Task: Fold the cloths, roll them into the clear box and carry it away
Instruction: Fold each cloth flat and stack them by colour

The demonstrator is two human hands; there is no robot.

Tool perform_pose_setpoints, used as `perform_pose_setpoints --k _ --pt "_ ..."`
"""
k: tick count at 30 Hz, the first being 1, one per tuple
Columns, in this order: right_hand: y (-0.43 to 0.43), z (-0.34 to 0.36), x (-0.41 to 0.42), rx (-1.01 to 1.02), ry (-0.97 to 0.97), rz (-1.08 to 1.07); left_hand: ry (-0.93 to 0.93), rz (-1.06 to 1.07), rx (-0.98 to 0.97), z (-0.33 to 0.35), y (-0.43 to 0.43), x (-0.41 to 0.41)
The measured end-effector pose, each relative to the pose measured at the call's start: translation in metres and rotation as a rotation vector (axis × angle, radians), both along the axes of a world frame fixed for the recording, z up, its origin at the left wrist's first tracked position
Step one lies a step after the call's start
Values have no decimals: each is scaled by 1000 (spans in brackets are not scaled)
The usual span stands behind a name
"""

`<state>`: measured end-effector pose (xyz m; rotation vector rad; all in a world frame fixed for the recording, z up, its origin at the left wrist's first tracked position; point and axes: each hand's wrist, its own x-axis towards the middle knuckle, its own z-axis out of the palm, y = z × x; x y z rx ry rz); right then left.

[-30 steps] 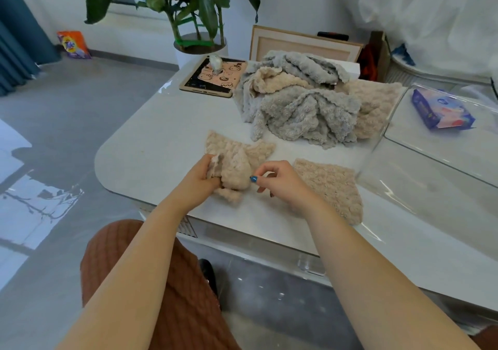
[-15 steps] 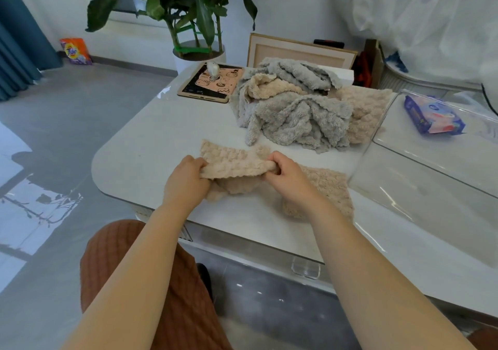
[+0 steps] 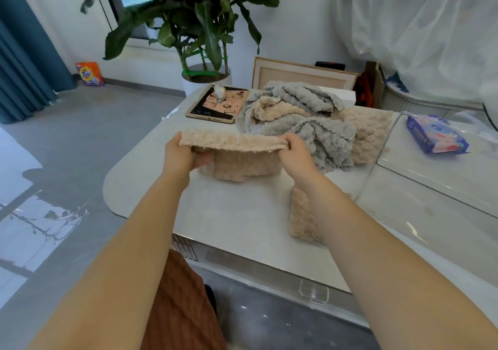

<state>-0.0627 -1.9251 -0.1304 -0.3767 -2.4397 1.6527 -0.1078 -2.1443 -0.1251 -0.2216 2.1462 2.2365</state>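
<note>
Beige and fluffy, the cloth (image 3: 237, 158) hangs above the white tabletop (image 3: 237, 215), stretched by its top edge between both hands, with its long axis running left to right across the view and its lower part drooping down to touch the surface. The left hand (image 3: 179, 155) has its fingers closed on the left end of that edge, and the right hand (image 3: 296, 153) pinches the right end the same way. Under the right forearm, a second beige cloth (image 3: 303, 220) lies flat near the front edge of the tabletop, its long side pointing away from the person. Behind the held cloth sits a heap of grey and beige cloths (image 3: 310, 123), loosely bunched. To the right, the clear box (image 3: 420, 215) stands against the heap, with a blue packet (image 3: 436, 138) resting on its far part. A tablet (image 3: 215, 106) lies just left of the heap, in front of a potted plant (image 3: 204, 34).
</note>
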Motion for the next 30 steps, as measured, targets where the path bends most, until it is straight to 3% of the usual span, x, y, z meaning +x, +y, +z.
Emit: perform_pose_setpoints --k 3,7,12,14,17,21,24,27,30 --pt "3 13 3 -101 219 23 298 33 4 11 -11 6" --pt "17 -8 20 74 53 165 513 -42 -529 -23 -38 27" --pt "15 -54 48 365 -261 375 394 -406 -1099 -81 -78 41" --pt "14 -62 52 399 -327 396 283 -486 -1217 -84 -90 43" --pt "14 -62 52 432 -322 368 188 -503 -1132 -78 -100 45" --pt "20 -54 49 470 -331 371 19 -457 -672 -58 -102 47" --pt "21 -42 52 306 -341 384 -27 -438 -473 -51 -107 48" --pt "19 -33 54 217 -404 410 -65 -343 -392 -57 -110 43" --pt "15 -39 49 184 -513 342 -97 -265 -493 -68 -103 33"
